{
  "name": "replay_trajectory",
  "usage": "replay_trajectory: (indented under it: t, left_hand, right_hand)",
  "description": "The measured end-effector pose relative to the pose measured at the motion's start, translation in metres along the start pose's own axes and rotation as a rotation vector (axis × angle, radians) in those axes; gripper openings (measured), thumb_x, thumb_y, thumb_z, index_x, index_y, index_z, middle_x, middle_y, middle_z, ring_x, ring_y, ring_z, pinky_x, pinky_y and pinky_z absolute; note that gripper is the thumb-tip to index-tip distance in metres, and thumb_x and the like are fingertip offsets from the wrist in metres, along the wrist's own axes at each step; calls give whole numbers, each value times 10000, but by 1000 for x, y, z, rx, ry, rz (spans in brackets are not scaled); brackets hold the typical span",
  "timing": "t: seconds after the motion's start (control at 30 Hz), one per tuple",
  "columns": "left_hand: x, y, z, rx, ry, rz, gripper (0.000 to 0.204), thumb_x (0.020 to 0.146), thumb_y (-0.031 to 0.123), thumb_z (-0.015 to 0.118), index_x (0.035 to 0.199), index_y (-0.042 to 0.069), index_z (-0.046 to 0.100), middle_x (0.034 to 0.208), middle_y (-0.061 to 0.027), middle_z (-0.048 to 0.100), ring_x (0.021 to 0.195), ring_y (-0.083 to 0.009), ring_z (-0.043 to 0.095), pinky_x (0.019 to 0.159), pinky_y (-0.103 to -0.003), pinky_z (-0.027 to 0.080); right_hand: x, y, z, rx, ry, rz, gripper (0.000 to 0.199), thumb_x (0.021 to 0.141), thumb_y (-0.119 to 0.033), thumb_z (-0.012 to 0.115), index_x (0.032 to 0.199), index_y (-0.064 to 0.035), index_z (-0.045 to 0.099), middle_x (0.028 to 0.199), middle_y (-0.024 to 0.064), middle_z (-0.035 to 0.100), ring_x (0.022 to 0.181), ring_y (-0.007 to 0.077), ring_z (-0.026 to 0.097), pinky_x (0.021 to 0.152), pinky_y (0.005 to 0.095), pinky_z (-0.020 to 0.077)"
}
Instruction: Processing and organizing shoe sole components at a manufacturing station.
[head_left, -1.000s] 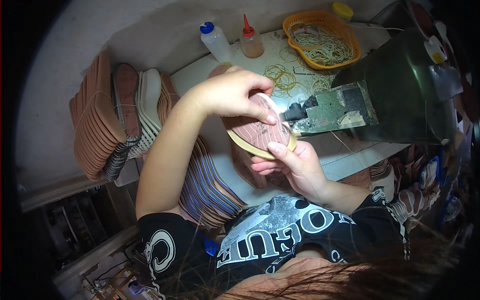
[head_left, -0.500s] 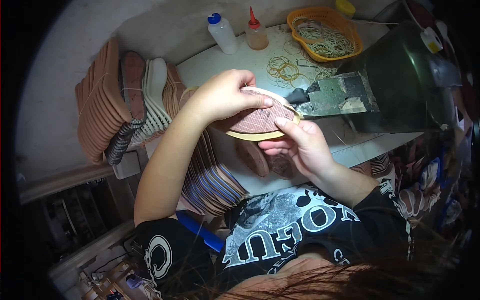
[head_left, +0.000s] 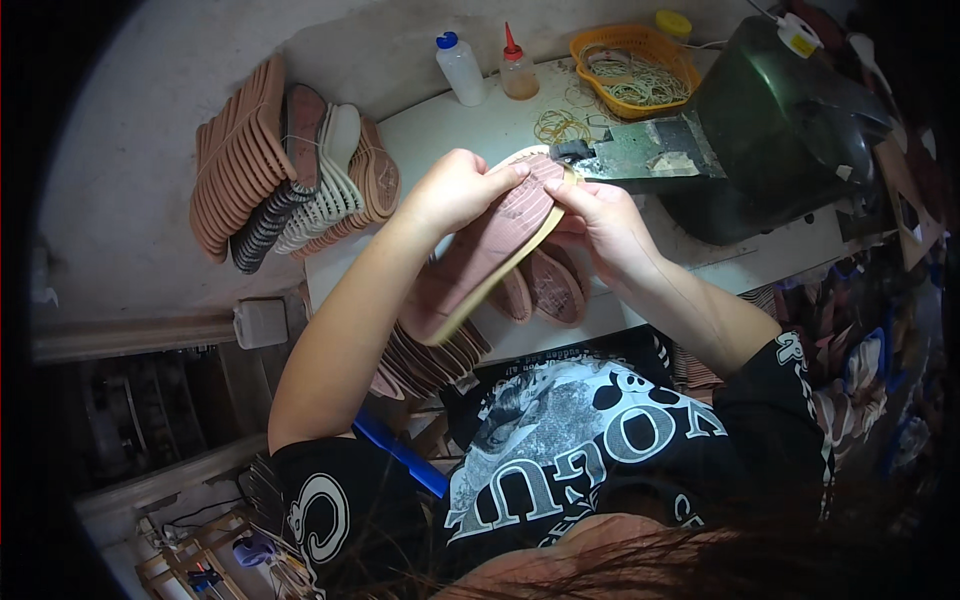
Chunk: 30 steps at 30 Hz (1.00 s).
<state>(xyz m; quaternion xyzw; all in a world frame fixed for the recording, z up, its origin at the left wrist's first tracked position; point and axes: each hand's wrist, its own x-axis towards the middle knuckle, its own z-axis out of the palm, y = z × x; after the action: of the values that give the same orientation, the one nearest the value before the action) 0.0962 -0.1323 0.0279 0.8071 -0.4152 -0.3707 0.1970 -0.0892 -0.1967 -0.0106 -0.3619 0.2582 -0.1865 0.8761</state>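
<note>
Between both hands is a pink shoe insole [head_left: 488, 245] with pale lines across it and a yellowish band along its edge. Its wide end is up by the black tip [head_left: 572, 151] of a green machine arm [head_left: 655, 147]; the narrower end slants down toward my body on the left. My left hand [head_left: 462, 196] pinches the upper left part, thumb on top. Gripping the right edge near the tip is my right hand [head_left: 612, 228], thumb on top; its other fingers are partly hidden. Two more pink insoles [head_left: 555, 288] lie on the table below.
Bundled insoles [head_left: 240, 160] stand along the wall at left. More stacked insoles [head_left: 440, 355] sit at the near table edge. Behind are a blue-capped bottle [head_left: 460, 72], a red-tipped bottle [head_left: 518, 75], an orange basket [head_left: 640, 100] of rubber bands, and a dark green machine body [head_left: 780, 130] at right.
The insole has turned, so its narrower end now points down and left toward me. Both hands still hold it, close to the machine tip. The whole view has shifted slightly.
</note>
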Motion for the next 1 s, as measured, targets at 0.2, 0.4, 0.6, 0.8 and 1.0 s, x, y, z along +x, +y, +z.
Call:
replay_trajectory:
  t: [0.2,0.4,0.6,0.8,1.0]
  left_hand:
    - [-15,2,23,-366,-81,-67,589,886,500,573,836,-81,660,690,-133,653,507,-174,625,472,-284,526]
    - [-28,12,21,-353,-174,-130,563,874,520,579,765,-28,646,554,-97,604,401,-131,558,377,-228,450]
    - [-25,1,26,-394,9,-52,435,761,470,735,679,56,629,486,-6,536,375,-44,443,345,-184,277]
    - [-18,-1,25,-404,129,-70,427,776,450,728,696,42,629,502,-16,545,392,-63,467,369,-202,317]
    - [-4,-7,26,-459,168,-33,439,787,458,717,720,32,631,515,-16,553,395,-60,478,363,-197,332]
  right_hand:
    - [-14,0,-13,-184,-112,23,285,887,-185,618,1076,28,606,981,95,662,881,137,638,812,271,497]
    - [-23,17,-32,-227,-210,51,277,869,-167,645,1060,33,635,948,90,672,828,134,633,791,285,500]
    - [-7,4,-29,-184,-237,68,281,862,-171,658,1036,48,637,950,101,670,821,148,641,773,300,515]
    - [5,5,-31,-146,-229,100,299,853,-196,676,1020,48,640,926,93,673,799,143,646,747,291,523]
    - [-44,17,-46,-310,-333,259,332,830,-209,695,1037,41,624,904,111,678,755,142,660,680,267,545]
